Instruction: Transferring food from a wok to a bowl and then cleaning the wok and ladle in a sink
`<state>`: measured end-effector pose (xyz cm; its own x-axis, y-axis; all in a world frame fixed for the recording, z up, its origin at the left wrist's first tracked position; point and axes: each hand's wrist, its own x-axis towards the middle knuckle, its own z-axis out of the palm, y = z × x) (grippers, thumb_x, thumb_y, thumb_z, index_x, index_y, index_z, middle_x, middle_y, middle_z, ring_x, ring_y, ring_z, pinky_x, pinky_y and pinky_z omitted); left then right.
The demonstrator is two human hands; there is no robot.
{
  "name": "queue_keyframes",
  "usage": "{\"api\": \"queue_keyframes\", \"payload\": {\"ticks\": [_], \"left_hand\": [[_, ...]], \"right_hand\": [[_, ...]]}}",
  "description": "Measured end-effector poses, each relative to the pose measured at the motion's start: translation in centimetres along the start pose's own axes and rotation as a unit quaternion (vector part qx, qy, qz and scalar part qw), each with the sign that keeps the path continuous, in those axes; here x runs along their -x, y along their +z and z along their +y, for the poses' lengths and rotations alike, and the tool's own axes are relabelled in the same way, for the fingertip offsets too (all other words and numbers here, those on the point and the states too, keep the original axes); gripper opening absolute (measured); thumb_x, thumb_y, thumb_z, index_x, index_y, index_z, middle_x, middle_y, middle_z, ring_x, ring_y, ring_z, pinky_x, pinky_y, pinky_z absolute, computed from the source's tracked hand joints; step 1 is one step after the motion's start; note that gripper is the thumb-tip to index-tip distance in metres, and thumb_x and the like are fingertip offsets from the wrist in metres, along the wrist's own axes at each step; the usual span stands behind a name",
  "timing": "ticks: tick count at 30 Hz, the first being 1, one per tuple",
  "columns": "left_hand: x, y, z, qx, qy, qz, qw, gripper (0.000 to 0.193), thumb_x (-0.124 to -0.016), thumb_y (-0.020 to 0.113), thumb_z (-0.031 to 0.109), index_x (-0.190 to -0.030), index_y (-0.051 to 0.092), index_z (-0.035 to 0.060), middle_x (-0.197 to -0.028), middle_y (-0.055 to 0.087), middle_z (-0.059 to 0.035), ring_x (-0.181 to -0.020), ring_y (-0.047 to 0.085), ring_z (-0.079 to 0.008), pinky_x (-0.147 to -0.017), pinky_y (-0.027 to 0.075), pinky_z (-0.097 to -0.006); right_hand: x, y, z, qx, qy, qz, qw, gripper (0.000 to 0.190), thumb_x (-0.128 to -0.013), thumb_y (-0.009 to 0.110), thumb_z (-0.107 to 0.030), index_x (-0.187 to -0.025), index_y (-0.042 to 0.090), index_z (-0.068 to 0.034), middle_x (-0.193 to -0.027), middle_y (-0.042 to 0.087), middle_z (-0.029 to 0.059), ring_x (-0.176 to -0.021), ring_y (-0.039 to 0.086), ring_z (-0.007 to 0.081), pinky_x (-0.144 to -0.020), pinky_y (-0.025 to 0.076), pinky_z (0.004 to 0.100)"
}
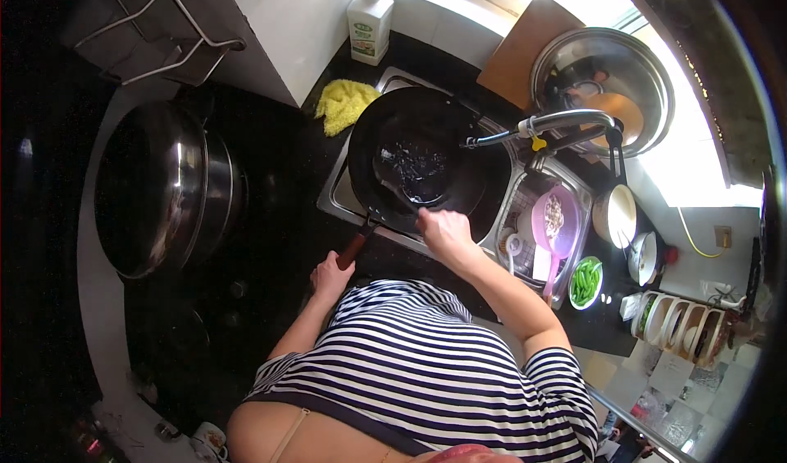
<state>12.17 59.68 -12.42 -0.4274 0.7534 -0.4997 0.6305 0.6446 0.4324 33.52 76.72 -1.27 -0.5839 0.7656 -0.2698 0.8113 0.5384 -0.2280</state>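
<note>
A black wok [482,186] sits over the left basin of a stainless steel sink [337,201]. Shiny water [415,171] pools in its bottom. My left hand [331,278] is wrapped round the wok's brown handle [351,251], at the near left side. Over the near rim is my right hand [447,234], its fingers curled toward the inside of the wok. Whether it grips anything is hidden by the fingers and the dark wok. A faucet [578,117] reaches over the wok's right side, its flexible spout end [492,139] above the inner wall.
A pink colander [573,235] with food stands in the right basin. Beyond it are a bowl of green peppers [585,283] and a pale pan [615,217]. A yellow cloth [344,105], pump bottle [371,32], cutting board [522,48] and large steel basin [658,94] line the back. A pot [154,186] stands left.
</note>
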Motion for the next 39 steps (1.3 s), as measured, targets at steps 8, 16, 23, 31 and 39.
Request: {"api": "queue_keyframes", "payload": {"ticks": [8,16,23,31,39], "left_hand": [[0.4,-0.2,0.4,0.001,-0.003,-0.002,1.000,0.040,-0.079,0.068,0.043,-0.095,0.057,0.0081,-0.087,0.068,-0.0177,-0.086,0.066,-0.0392,-0.076,0.049,-0.0505],[0.0,0.2,0.6,-0.007,-0.004,-0.007,1.000,0.041,-0.078,0.069,0.044,-0.093,0.057,0.0072,-0.087,0.068,-0.0179,-0.086,0.066,-0.0387,-0.076,0.050,-0.0496],[0.3,0.4,0.5,-0.001,0.000,0.000,1.000,0.041,-0.078,0.068,0.044,-0.093,0.057,0.0070,-0.088,0.068,-0.0184,-0.086,0.066,-0.0389,-0.076,0.050,-0.0493],[0.2,0.6,0.6,0.010,0.008,0.010,1.000,0.042,-0.077,0.069,0.044,-0.094,0.059,0.0071,-0.088,0.068,-0.0191,-0.087,0.065,-0.0396,-0.077,0.050,-0.0497],[0.7,0.9,0.4,0.007,-0.001,-0.004,1.000,0.041,-0.076,0.070,0.044,-0.094,0.061,0.0077,-0.088,0.068,-0.0187,-0.087,0.066,-0.0389,-0.077,0.050,-0.0495]], "right_hand": [[-0.8,-1.9,-0.6,-0.011,0.002,-0.009,1.000,0.022,-0.087,0.058,-0.026,-0.083,0.064,-0.006,-0.074,0.067,0.0181,-0.072,0.068,0.0340,-0.062,0.054,0.0447],[-2.0,-1.8,-1.1,0.014,0.021,-0.023,0.999,0.015,-0.081,0.056,-0.014,-0.079,0.068,-0.004,-0.078,0.069,0.0188,-0.073,0.070,0.0319,-0.064,0.056,0.0419],[-3.1,-1.4,-1.5,0.038,0.056,-0.038,0.997,0.018,-0.082,0.055,-0.012,-0.078,0.071,-0.005,-0.081,0.070,0.0175,-0.077,0.071,0.0296,-0.066,0.057,0.0392],[-3.4,-1.6,-2.1,0.061,0.055,-0.063,0.995,0.017,-0.082,0.057,-0.013,-0.081,0.073,-0.006,-0.086,0.071,0.0153,-0.081,0.071,0.0274,-0.066,0.057,0.0370],[-2.6,2.9,-0.8,0.077,0.085,-0.047,0.992,0.027,-0.088,0.050,-0.015,-0.111,0.060,-0.002,-0.077,0.069,0.0169,-0.072,0.070,0.0300,-0.060,0.055,0.0390]]}}
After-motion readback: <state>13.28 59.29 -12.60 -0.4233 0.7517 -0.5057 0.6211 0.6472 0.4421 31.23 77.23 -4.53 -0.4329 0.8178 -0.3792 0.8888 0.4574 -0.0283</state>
